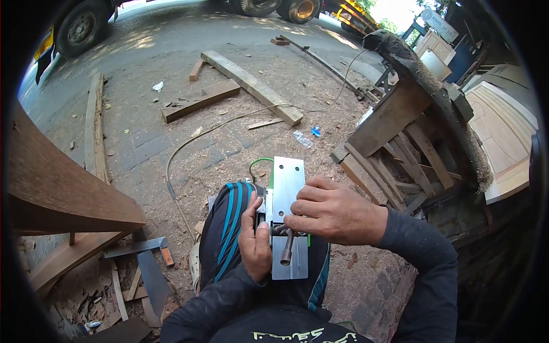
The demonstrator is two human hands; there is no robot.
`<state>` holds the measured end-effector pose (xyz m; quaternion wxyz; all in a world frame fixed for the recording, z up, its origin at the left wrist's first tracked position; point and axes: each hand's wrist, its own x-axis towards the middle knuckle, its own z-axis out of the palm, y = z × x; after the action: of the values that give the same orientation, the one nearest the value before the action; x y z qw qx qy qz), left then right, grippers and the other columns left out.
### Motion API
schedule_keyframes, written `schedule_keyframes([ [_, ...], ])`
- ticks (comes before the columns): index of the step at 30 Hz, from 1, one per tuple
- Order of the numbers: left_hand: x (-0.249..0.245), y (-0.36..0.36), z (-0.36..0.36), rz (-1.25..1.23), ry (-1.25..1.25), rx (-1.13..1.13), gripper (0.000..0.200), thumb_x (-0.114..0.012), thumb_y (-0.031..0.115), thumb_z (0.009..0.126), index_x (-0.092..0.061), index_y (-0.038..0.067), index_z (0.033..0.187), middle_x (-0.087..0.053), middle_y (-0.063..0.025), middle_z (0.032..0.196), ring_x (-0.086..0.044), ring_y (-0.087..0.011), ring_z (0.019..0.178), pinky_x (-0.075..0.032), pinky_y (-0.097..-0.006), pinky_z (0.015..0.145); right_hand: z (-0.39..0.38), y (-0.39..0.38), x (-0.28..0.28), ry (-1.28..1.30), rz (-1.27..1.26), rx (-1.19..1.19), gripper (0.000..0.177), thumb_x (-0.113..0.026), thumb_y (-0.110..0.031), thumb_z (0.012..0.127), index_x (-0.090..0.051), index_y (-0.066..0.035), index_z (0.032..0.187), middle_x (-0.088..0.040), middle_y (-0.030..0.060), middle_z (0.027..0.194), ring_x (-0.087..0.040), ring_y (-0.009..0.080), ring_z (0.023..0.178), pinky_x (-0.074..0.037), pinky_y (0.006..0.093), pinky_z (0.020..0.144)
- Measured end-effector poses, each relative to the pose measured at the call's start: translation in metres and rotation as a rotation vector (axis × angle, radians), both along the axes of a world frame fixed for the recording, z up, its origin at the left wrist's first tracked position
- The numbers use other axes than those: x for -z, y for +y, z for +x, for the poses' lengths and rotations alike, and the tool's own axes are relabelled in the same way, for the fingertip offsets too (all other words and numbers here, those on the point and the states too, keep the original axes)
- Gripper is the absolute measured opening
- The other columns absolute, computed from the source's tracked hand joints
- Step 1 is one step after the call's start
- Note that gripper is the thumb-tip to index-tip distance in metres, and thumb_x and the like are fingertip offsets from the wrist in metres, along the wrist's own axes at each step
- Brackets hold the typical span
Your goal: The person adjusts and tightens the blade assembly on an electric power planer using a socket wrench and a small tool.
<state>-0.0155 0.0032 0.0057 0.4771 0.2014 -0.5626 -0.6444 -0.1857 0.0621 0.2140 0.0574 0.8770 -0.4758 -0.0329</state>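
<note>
The left hand point(255, 243) is clasping the side of the upturned electric planer point(287, 177) balancing on the person's thigh point(229, 226), while the right hand point(331, 214) is gripping a socket wrench point(287, 251) at its middle, where a slip could be driving fingers onto the blade.

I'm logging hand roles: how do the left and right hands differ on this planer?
The left hand clasps the side of the upturned electric planer; the right hand lies across its metal sole. The right hand holds a small socket wrench; the left hand holds no tool. Both are bare and touch the planer.
</note>
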Motion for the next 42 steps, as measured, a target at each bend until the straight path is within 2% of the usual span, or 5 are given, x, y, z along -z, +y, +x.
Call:
schedule_keyframes([
  [4, -0.001, 0.001, 0.0, 0.034, 0.017, 0.018, 0.06, -0.046, 0.013, 0.11, -0.049, -0.011, 0.165, -0.044, -0.0357, 0.178, -0.043, -0.042, 0.168, -0.03, -0.0499, 0.139, 0.002, -0.005, -0.004, 0.041, -0.046, -0.056, 0.021, -0.08, -0.014, 0.098, -0.072, -0.014, 0.117, -0.074, 0.004, 0.112, -0.07, 0.0246, 0.128, -0.047, 0.053, 0.13],
  [17, -0.005, 0.001, 0.003, 0.005, 0.001, -0.001, 0.06, -0.047, 0.012, 0.108, -0.051, -0.011, 0.163, -0.045, -0.0376, 0.177, -0.045, -0.0434, 0.167, -0.031, -0.0503, 0.139, -0.003, -0.016, -0.003, 0.032, -0.115, -0.117, 0.023, -0.078, -0.019, 0.103, -0.073, -0.013, 0.124, -0.076, 0.0032, 0.11, -0.073, 0.0246, 0.129, -0.04, 0.0565, 0.138],
  [20, -0.004, -0.001, 0.001, -0.017, -0.002, -0.013, 0.06, -0.047, 0.011, 0.107, -0.05, -0.011, 0.163, -0.044, -0.0387, 0.177, -0.044, -0.0445, 0.167, -0.03, -0.0501, 0.139, -0.006, -0.017, -0.001, 0.073, 0.0, -0.051, 0.024, -0.079, -0.016, 0.101, -0.073, -0.011, 0.124, -0.076, 0.0043, 0.103, -0.077, 0.0247, 0.11, -0.048, 0.0543, 0.128],
  [28, 0.003, -0.001, -0.001, -0.005, -0.014, -0.02, 0.059, -0.047, 0.012, 0.108, -0.051, -0.012, 0.162, -0.044, -0.0399, 0.176, -0.044, -0.0472, 0.167, -0.03, -0.0511, 0.139, -0.002, -0.013, -0.008, 0.097, 0.023, -0.04, 0.027, -0.08, -0.013, 0.1, -0.073, -0.013, 0.125, -0.076, 0.0037, 0.116, -0.071, 0.0224, 0.12, -0.05, 0.0479, 0.121],
  [42, 0.006, 0.002, -0.002, 0.018, 0.012, 0.0, 0.061, -0.045, 0.012, 0.108, -0.05, -0.011, 0.164, -0.042, -0.0379, 0.179, -0.041, -0.0459, 0.169, -0.03, -0.0514, 0.139, 0.012, -0.005, 0.009, -0.031, -0.01, 0.07, 0.025, -0.083, -0.016, 0.094, -0.078, -0.007, 0.117, -0.074, 0.0028, 0.098, -0.073, 0.0212, 0.095, -0.056, 0.0412, 0.092],
])
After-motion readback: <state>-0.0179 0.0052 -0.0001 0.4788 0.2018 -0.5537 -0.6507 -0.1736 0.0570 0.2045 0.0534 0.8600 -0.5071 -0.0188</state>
